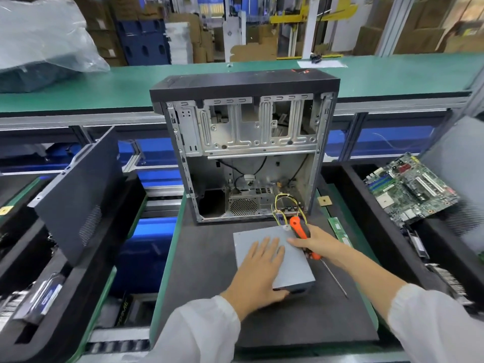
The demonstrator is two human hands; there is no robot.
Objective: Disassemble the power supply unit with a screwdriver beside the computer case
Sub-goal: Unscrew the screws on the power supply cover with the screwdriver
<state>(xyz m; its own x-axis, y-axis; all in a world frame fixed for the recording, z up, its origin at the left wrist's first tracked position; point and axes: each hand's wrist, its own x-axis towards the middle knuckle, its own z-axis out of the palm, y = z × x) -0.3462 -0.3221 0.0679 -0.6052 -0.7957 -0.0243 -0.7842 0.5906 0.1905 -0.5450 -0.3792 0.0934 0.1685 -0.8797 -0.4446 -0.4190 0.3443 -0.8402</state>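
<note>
Head view: a grey power supply unit (272, 260) is laid on the dark bench (204, 258) before the open computer case (246, 145).
It is pressed by the left hand (259, 271), fingers flat and apart; an orange screwdriver (303, 237) is gripped by the right hand (314, 242).

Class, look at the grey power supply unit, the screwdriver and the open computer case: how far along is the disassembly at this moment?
Done: the power supply unit lies on the dark mat in front of the opened computer case. In hand: the left hand presses flat on it; the right hand grips the orange screwdriver, tip pointing away. Left: its cover looks closed, so opening it remains.
</note>
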